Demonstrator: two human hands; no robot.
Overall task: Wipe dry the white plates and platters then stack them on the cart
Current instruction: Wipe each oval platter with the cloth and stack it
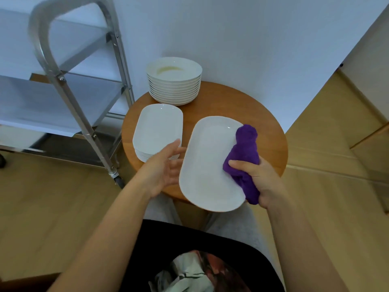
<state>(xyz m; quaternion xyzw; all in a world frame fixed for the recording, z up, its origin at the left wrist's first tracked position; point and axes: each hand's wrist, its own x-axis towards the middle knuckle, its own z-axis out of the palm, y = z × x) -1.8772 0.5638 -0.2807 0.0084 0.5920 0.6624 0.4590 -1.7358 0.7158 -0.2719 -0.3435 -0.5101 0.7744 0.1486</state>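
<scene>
The right hand [255,175] has its grip curled round a purple cloth [244,157], pressed on the right edge of a white platter [207,165] held over the round wooden bench [263,114]. The left hand [166,165] steadies the platter's left rim, fingers straight. More platters [156,127] and round plates [174,81] sit stacked behind, the metal cart [69,85] just left
</scene>
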